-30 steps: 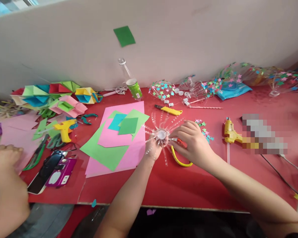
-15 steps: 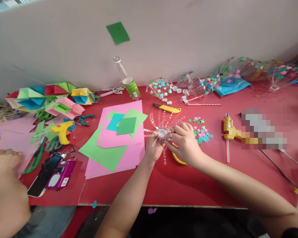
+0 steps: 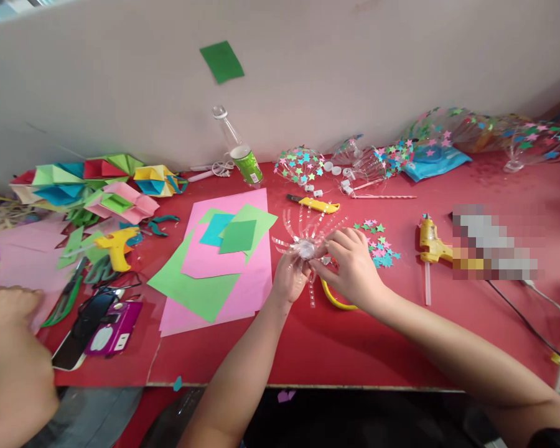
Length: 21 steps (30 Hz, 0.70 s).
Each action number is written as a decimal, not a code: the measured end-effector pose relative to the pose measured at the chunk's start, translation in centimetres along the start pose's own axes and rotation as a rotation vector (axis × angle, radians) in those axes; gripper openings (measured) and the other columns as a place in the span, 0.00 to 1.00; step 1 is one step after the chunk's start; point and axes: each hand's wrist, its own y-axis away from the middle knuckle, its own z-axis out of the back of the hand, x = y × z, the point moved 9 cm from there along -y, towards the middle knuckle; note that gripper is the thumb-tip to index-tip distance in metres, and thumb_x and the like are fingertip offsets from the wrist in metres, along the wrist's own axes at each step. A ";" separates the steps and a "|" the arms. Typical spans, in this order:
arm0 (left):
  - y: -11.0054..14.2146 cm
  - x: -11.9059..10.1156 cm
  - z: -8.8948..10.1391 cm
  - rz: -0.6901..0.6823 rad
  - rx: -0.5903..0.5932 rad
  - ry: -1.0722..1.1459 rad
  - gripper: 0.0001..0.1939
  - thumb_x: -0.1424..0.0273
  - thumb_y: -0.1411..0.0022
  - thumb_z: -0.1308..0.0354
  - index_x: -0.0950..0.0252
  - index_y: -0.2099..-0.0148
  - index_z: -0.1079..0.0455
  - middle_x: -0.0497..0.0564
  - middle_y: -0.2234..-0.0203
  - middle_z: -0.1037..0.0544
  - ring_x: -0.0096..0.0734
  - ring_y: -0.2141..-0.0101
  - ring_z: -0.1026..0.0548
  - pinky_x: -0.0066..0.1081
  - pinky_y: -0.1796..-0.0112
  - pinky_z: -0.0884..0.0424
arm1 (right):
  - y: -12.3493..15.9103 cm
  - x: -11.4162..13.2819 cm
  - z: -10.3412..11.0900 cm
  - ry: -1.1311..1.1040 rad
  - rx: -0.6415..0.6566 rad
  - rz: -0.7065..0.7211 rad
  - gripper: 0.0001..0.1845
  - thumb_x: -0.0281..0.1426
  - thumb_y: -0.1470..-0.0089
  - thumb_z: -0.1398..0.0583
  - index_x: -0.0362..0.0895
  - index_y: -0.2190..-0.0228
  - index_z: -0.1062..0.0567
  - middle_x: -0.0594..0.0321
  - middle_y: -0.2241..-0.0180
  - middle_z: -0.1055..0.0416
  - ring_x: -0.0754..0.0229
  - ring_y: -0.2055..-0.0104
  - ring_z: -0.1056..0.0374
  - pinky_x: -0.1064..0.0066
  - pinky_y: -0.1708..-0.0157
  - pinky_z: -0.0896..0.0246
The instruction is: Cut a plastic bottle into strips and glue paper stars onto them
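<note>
Evidently the left hand (image 3: 290,279) cups the clear plastic piece (image 3: 307,250) from below, fingers closed round its side, so its cut strips can splay freely above the worktop (image 3: 350,351). The right hand's (image 3: 354,267) fingers pinch its other side, probably to steady the round centre. Paper stars (image 3: 382,254) lie just beyond the right hand, seemingly for easy reach. Behind, the bottle (image 3: 236,149) wears a green label (image 3: 248,167) whose lettering is too small to read; no brand is legible.
</note>
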 end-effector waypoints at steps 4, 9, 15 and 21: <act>0.2 0.1 -0.3 0.020 -0.017 -0.001 0.03 0.74 0.44 0.42 0.67 0.67 0.27 0.49 0.71 0.21 0.26 0.70 0.25 0.24 0.68 0.29 | 0.1 0.0 -0.5 -0.004 0.027 0.009 0.09 0.33 0.41 0.40 0.45 0.72 0.26 0.60 0.69 0.30 0.56 0.64 0.39 0.61 0.55 0.45; 0.4 0.0 -0.9 0.007 -0.004 0.014 0.03 0.76 0.44 0.43 0.67 0.70 0.28 0.48 0.73 0.22 0.24 0.71 0.25 0.23 0.68 0.28 | 0.3 0.4 -0.9 0.015 0.005 0.054 0.11 0.32 0.40 0.41 0.45 0.74 0.27 0.61 0.72 0.33 0.56 0.65 0.41 0.60 0.54 0.44; 0.5 -0.2 -1.0 -0.008 0.003 -0.012 0.04 0.76 0.43 0.44 0.67 0.69 0.29 0.48 0.72 0.22 0.24 0.70 0.25 0.22 0.67 0.29 | 0.4 0.4 -0.9 0.029 0.000 0.052 0.12 0.32 0.39 0.42 0.44 0.74 0.26 0.60 0.72 0.32 0.56 0.65 0.41 0.60 0.53 0.45; 0.5 -0.2 -0.8 -0.025 -0.015 -0.032 0.02 0.76 0.45 0.41 0.68 0.69 0.28 0.48 0.73 0.23 0.23 0.71 0.26 0.22 0.68 0.30 | 0.3 0.2 -1.4 -0.025 0.074 0.033 0.10 0.31 0.39 0.41 0.45 0.72 0.25 0.61 0.71 0.29 0.56 0.63 0.40 0.60 0.52 0.46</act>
